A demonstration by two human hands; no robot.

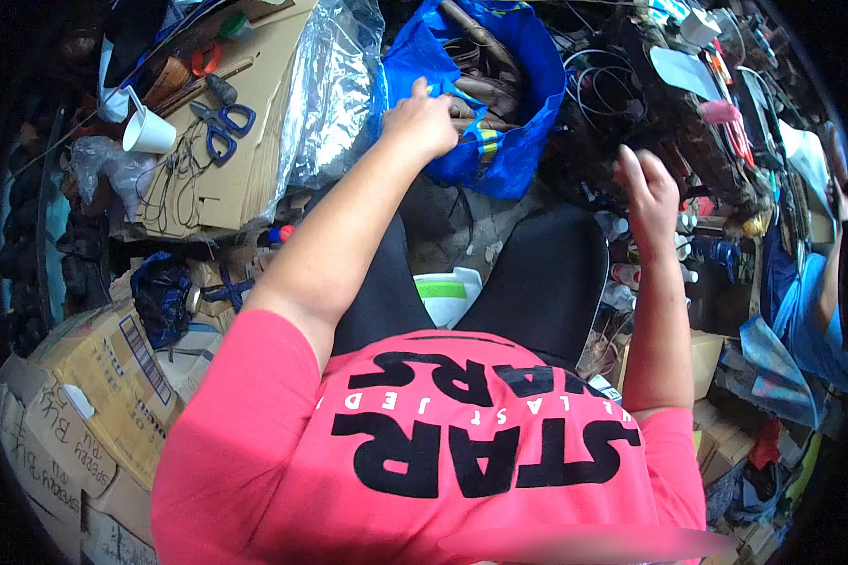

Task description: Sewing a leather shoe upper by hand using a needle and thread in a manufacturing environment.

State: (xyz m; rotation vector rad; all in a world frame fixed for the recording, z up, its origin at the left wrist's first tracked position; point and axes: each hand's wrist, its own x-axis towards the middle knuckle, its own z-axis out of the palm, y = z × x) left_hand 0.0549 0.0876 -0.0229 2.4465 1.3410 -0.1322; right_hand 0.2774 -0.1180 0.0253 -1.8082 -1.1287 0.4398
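Observation:
A large blue bag (528,155) stands open in front of my knees. Inside it lie brown, rolled or folded pieces (485,92) that look like leather or sheet material. My left hand (422,124) is at the bag's near left rim, its fingers closed on the blue material and the index finger pointing away from me. Off to the right of the bag, my right hand (652,188) is raised beside a cluttered bench. Its fingers are bent together, and whatever they may hold is hidden.
Flat cardboard (264,104) at the left carries blue-handled scissors (220,132), dark cord and a white cup (149,130). Clear plastic sheeting (334,85) lies between cardboard and bag. Coiled wire (605,89) and tools crowd the right. Cardboard boxes (113,377) stack at lower left.

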